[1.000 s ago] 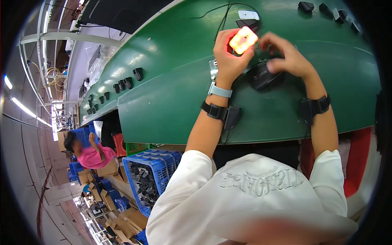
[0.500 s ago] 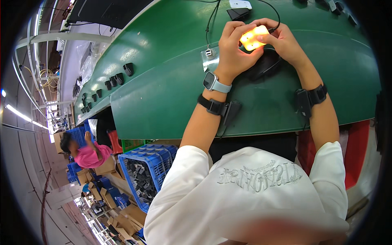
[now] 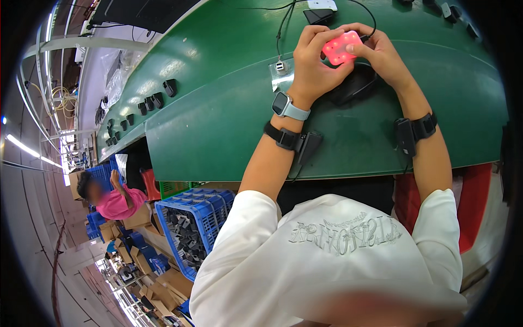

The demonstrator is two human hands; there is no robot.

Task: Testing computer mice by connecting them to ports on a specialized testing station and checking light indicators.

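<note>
Holding red-lit rectangular light module (image 3: 336, 50) over green workbench (image 3: 218, 131), near black rounded object (image 3: 355, 88); pinching left end between thumb and fingers of left hand (image 3: 316, 59); pinching right end with right hand (image 3: 385, 55), thumb on lit face; with black cable (image 3: 374, 24) at upper-right corner.

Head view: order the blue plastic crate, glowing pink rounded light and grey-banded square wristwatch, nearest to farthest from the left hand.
1. Glowing pink rounded light: held by the left hand and right hand.
2. Grey-banded square wristwatch: worn just behind the left hand.
3. Blue plastic crate: lower left of the picture.
</note>
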